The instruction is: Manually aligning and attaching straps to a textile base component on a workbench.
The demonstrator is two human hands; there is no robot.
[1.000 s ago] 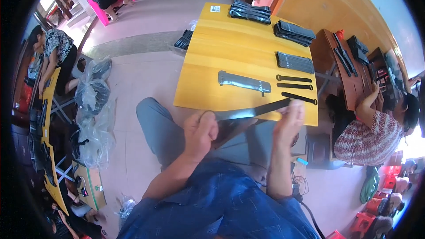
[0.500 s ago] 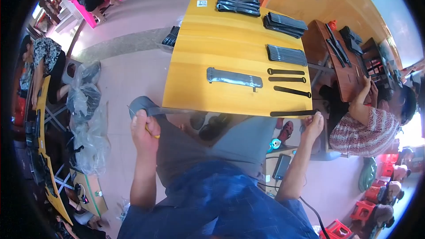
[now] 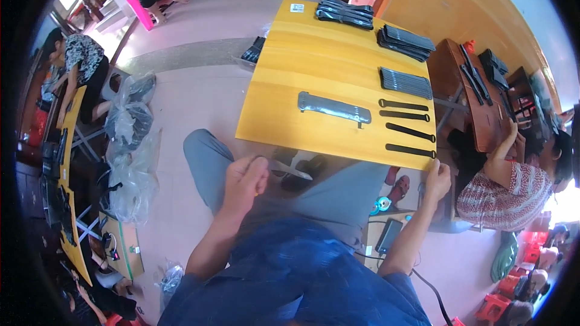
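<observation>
My left hand (image 3: 246,182) is closed in a fist in front of the table's near edge. It grips a pointed metal blade (image 3: 291,170) with a bit of orange-yellow handle below the fingers; whether scissors or a knife, I cannot tell. My right hand (image 3: 438,179) is closed at the table's near right corner. Its fingertips come close to the ringed end of the nearest black strap (image 3: 411,150), and what they pinch, if anything, is hidden. Several such straps lie in a column above it. Left of them rests a flat grey plastic-wrapped packet (image 3: 334,108).
The yellow tabletop (image 3: 272,93) carries a black strap stack (image 3: 406,83), a larger stack (image 3: 406,43) and a tied bundle (image 3: 344,12) along its right and far sides. A co-worker (image 3: 504,190) sits at a brown table (image 3: 468,93) to the right. Clear plastic bags (image 3: 130,145) stand at left.
My left hand with the blade has moved right, toward my middle. The nearest strap now lies alongside the others, and my right hand is just below its ringed end. The view has shifted slightly.
</observation>
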